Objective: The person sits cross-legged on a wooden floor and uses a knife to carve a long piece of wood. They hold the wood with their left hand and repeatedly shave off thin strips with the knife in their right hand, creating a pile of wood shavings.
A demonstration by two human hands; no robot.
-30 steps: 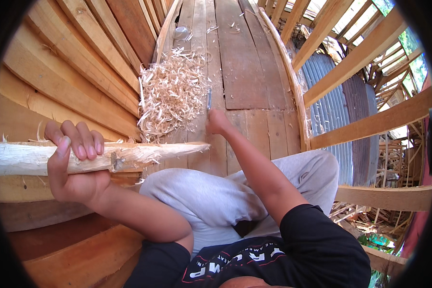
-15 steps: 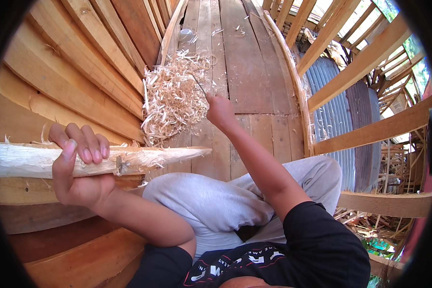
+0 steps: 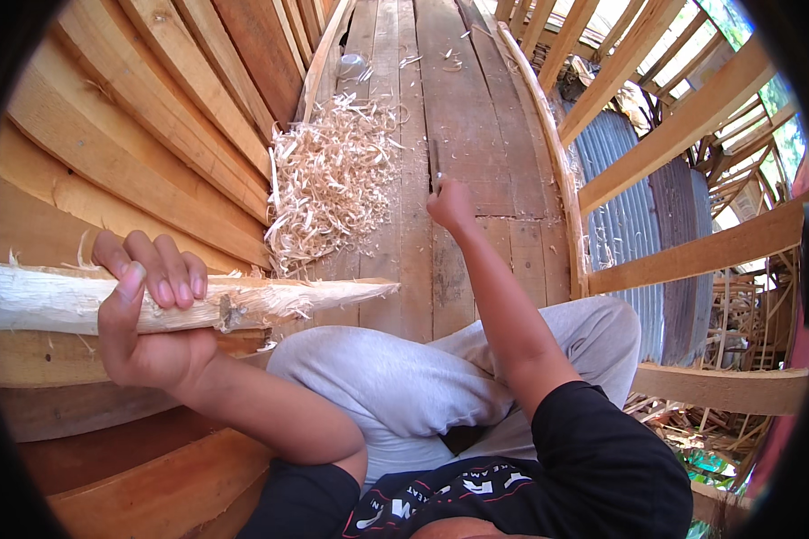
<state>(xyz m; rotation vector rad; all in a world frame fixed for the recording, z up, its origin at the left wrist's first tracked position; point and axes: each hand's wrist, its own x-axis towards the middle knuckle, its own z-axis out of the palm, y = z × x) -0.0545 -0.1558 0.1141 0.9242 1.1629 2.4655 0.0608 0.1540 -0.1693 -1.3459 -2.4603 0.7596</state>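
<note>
My left hand (image 3: 148, 332) grips a pale, roughly carved wooden stake (image 3: 288, 301) that lies level across the left side, its sharpened tip pointing right above my knee. My right hand (image 3: 451, 208) is stretched forward over the plank floor (image 3: 476, 108), fingers closed on a thin dark blade-like tool (image 3: 434, 162) that sticks up from the fist toward the far side. A heap of light wood shavings (image 3: 333, 184) lies on the floor just left of that hand. I sit cross-legged in grey trousers.
Slanted wooden planks (image 3: 135, 117) are stacked along the left. A curved wooden rail (image 3: 557, 180) borders the floor on the right, with beams and corrugated metal sheet (image 3: 620, 153) beyond. A small clear object (image 3: 352, 65) lies past the shavings.
My right hand stays stretched out on the floor; the tool in it has changed its tilt. The stake in my left hand has hardly moved.
</note>
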